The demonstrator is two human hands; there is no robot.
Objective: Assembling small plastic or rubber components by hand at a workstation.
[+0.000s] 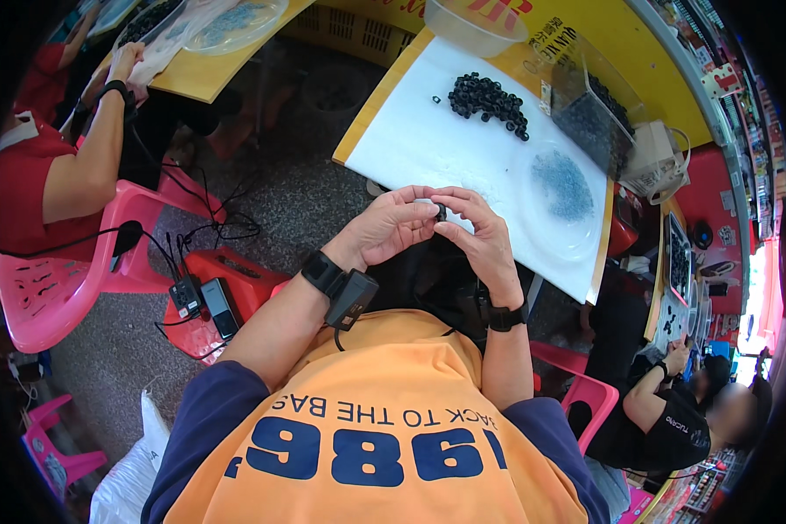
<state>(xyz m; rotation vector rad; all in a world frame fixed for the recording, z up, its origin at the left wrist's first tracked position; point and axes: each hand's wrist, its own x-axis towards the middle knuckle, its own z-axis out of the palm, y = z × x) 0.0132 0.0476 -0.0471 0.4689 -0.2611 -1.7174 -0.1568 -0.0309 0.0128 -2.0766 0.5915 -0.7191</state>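
Note:
My left hand (pixel 391 227) and my right hand (pixel 478 234) meet in front of my chest, fingertips pinched together on a small black ring (pixel 441 211). Both wrists carry black bands. Beyond my hands lies a white sheet (pixel 428 144) on a yellow table. A pile of small black rings (pixel 489 98) sits on the sheet's far part. A clear round dish (pixel 564 201) holding tiny blue-grey pieces stands to the right of my hands.
A clear box of black rings (pixel 598 118) and a clear bowl (pixel 476 24) stand at the table's far side. A person in red sits on a pink chair (pixel 48 293) at left. Another person in black sits lower right. A red stool (pixel 231 279) with devices stands at left.

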